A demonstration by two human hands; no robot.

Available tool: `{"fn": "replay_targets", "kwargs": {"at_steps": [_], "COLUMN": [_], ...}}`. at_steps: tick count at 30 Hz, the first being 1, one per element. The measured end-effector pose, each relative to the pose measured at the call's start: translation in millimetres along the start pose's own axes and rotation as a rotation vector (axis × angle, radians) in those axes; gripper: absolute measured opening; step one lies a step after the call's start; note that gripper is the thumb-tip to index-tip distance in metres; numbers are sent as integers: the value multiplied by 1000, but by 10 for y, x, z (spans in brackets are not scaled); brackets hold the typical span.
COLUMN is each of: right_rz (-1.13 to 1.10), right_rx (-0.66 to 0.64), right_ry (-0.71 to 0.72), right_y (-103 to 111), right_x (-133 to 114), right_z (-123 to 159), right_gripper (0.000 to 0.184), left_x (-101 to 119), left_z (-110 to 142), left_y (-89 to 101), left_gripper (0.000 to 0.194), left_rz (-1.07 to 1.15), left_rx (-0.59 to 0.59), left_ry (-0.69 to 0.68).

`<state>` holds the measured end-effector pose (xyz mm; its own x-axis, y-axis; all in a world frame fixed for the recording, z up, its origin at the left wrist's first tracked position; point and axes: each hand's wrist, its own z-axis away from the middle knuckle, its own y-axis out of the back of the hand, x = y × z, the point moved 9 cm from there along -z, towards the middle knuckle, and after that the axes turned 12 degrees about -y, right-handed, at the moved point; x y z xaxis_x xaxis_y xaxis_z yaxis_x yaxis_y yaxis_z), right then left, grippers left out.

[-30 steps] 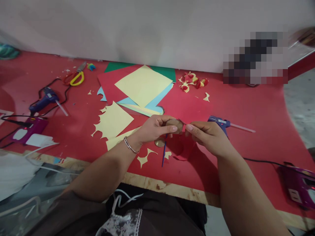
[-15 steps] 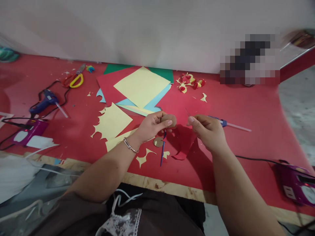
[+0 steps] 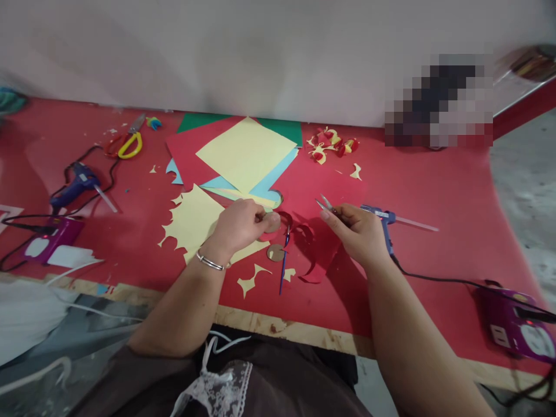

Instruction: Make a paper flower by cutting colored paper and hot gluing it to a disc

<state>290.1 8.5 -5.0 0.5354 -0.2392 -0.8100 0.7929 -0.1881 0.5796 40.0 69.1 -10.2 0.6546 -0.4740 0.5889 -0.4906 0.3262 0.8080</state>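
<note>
My left hand (image 3: pixel 243 226) is closed on a round brown cardboard disc (image 3: pixel 273 223), with red paper at its lower edge. My right hand (image 3: pixel 358 229) grips small scissors (image 3: pixel 324 204), whose tips point up and left, slightly apart, clear of the disc. Between the hands lie curled red paper strips (image 3: pixel 307 237). Another brown disc (image 3: pixel 275 253) rests on the table beside a thin blue pen-like stick (image 3: pixel 282 272). Yellow paper with a scalloped edge (image 3: pixel 191 223) is partly under my left hand and wrist.
A blue glue gun (image 3: pixel 382 215) lies behind my right hand, another glue gun (image 3: pixel 80 182) at left. Large red-and-yellow-handled scissors (image 3: pixel 130 145), stacked coloured paper (image 3: pixel 247 153), cut scraps (image 3: pixel 325 142) and purple power strips (image 3: pixel 521 324) are on the red table (image 3: pixel 447 185).
My left hand has turned over and moved left and slightly down with the brown disc. In my right hand, the scissors have turned so both blades show, moving slightly left.
</note>
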Motion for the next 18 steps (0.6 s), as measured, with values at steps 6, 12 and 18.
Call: {"fn": "replay_targets", "kwargs": {"at_steps": [6,12,18], "right_rz": [-5,6,-21], "right_rx": [135,204,244], "right_ry": [27,44,30], "right_y": [146,219,256], "right_x": [-25,-11,22], "right_z": [-14,-21,-24], "right_gripper": [62,63,61], "left_x": [52,-131,-296], "left_z": [-202,-947,-1198], "left_y": [313,127,-17], "left_gripper": [32,56,42], "left_rz": [-204,-159,-50], "left_rx": [69,26,21], "left_ry": [43,119,175]}}
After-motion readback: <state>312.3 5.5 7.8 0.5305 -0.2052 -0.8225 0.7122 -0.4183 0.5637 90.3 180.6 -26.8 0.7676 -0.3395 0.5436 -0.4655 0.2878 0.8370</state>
